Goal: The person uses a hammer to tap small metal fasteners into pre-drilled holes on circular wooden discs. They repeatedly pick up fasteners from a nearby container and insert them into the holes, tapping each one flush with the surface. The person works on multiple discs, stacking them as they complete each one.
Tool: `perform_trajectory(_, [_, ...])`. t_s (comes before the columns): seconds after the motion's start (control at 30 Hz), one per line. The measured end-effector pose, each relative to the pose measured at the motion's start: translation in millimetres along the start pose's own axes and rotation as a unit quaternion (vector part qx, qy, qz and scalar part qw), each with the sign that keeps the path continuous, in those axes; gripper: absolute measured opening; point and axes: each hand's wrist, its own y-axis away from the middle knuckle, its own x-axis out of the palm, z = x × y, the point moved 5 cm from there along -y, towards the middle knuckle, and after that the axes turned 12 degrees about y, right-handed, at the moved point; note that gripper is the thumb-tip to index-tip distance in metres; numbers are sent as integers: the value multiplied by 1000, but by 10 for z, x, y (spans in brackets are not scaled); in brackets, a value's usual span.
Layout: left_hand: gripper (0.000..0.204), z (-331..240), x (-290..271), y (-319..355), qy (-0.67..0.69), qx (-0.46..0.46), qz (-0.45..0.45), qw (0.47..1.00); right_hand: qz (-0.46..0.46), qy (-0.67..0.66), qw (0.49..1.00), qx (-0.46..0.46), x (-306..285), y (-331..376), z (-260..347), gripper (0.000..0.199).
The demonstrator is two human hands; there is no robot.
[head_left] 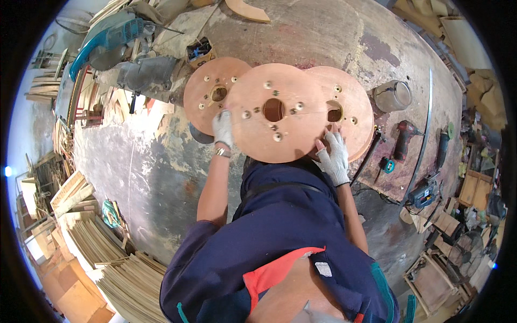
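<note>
While middle wooden disc (280, 121) stands between gloved hands, left fingers (222, 123) and right fingers (333, 141) grip its edges.

Three round discs in a row on the floor: middle disc (277, 119) overlapping left disc (212, 92) and right disc (347, 110). Left hand (222, 128) at middle disc's left edge, right hand (334, 156) at its right. Metal can (393, 96) right of the discs; drill (403, 140) just below it. Mitre saw (110, 40) far left, behind. Stacked boards (116, 258) lower left.
</note>
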Motion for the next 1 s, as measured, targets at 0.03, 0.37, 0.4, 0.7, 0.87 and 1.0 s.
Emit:
perform_trajectory(0.03, [32,-135,-44,52,14,8,-28,999,-16,-6,1000,3,31,-38,16,52])
perform_trajectory(0.37, [50,-431,-1258,-395,213,51,-36,975,-23,-5,1000,-6,-3,-51,117,55])
perform_trajectory(0.4, [52,-319,-1477,-517,172,67,-30,982,-32,-6,999,-5,-20,-45,110,54])
perform_trajectory(0.7, [73,-754,-154,313,-360,159,-261,882,-286,-73,906,303,-620,119,-1162,31])
perform_trajectory(0.87, [66,-707,156,299,-226,201,-168,938,-210,62,880,421,-415,68,-2353,49])
perform_trajectory(1.0, [60,-831,389,296,-247,225,-150,931,-34,24,884,466,-152,36,-2545,81])
